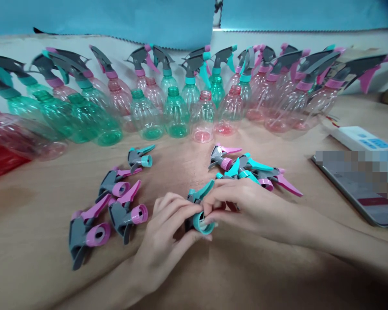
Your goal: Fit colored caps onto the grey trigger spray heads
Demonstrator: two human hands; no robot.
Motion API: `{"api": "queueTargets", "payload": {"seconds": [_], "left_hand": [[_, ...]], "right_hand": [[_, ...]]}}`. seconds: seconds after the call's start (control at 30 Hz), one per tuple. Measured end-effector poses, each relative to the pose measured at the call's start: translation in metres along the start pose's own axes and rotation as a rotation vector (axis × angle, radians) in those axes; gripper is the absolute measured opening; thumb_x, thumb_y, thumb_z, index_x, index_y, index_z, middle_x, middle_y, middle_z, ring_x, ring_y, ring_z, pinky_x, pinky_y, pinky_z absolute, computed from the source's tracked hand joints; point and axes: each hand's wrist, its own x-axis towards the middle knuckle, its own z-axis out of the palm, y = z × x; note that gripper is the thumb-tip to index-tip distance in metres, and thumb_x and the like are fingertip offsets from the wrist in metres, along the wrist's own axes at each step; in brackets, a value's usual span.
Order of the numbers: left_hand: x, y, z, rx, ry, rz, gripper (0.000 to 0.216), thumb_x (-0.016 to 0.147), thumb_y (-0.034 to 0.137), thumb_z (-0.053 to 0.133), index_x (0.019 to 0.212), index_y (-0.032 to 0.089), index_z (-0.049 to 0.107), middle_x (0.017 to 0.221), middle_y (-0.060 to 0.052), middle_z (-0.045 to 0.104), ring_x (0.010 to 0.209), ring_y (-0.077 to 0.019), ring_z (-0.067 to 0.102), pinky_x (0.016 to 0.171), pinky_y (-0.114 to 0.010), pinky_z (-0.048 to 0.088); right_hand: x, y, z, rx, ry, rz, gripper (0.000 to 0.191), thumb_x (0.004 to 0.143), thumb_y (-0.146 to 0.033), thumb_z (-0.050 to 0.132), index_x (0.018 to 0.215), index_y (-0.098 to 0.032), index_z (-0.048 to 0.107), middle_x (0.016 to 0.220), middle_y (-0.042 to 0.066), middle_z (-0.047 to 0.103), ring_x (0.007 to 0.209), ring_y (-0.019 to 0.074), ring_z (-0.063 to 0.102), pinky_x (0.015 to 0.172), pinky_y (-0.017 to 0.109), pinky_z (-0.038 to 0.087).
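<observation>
My left hand [171, 234] is closed around a grey spray trigger head [198, 223] with a teal collar and lever. The collar's open end faces me, and something whitish shows inside it. At the collar's rim, the thumb and fingers of my right hand [236, 206] are pinched together; what they grip is too small to make out. Left of my hands lie loose trigger heads, among them a pink-collared one [98, 236] and a teal-collared one [146, 161]. Beyond my right hand is a small pile of pink and teal trigger heads [226, 163].
Open-necked bottles, such as a green one [176, 112] and a pink one [203, 116], stand across the back. Behind them are several bottles with spray heads fitted. A phone [358, 193] and a white box [364, 137] lie at the right. Something red [3, 161] is at the left edge.
</observation>
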Motion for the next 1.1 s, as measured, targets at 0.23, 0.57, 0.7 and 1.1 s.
{"api": "queueTargets", "payload": {"seconds": [0.23, 0.57, 0.7, 1.1], "left_hand": [[0.0, -0.002, 0.0, -0.026, -0.026, -0.042, 0.016, 0.089, 0.036, 0.057, 0.095, 0.021, 0.062, 0.085, -0.001, 0.065, 0.081, -0.0182, 0.053, 0.072, -0.032, 0.038], [-0.004, -0.005, -0.004, 0.104, 0.001, 0.055, 0.012, 0.09, 0.027, 0.056, 0.101, 0.024, 0.06, 0.087, 0.0, 0.066, 0.083, -0.0189, 0.053, 0.075, -0.032, 0.035], [-0.005, -0.008, -0.005, 0.178, -0.008, 0.039, 0.019, 0.089, 0.02, 0.055, 0.106, 0.025, 0.057, 0.092, 0.0, 0.066, 0.086, -0.0203, 0.052, 0.076, -0.034, 0.034], [-0.011, -0.003, 0.001, 0.054, 0.03, -0.061, 0.025, 0.089, 0.021, 0.057, 0.114, 0.024, 0.055, 0.098, -0.003, 0.064, 0.091, -0.0209, 0.051, 0.077, -0.034, 0.038]], "right_hand": [[-0.002, -0.001, -0.004, -0.025, -0.075, 0.035, 0.016, 0.092, -0.025, 0.05, 0.083, -0.018, 0.061, 0.085, 0.002, 0.063, 0.083, 0.0147, 0.056, 0.071, 0.027, 0.041], [-0.008, 0.001, 0.003, -0.161, -0.044, -0.041, 0.013, 0.091, -0.014, 0.045, 0.089, -0.019, 0.057, 0.093, 0.003, 0.06, 0.083, 0.0145, 0.054, 0.069, 0.027, 0.042], [-0.006, 0.003, 0.008, -0.187, -0.024, -0.055, 0.014, 0.09, -0.011, 0.045, 0.09, -0.018, 0.057, 0.095, 0.005, 0.06, 0.085, 0.0154, 0.054, 0.071, 0.028, 0.043], [-0.018, -0.018, -0.016, -0.041, 0.056, 0.039, 0.013, 0.093, -0.023, 0.048, 0.085, -0.025, 0.059, 0.09, -0.002, 0.061, 0.083, 0.0124, 0.056, 0.072, 0.024, 0.044]]}}
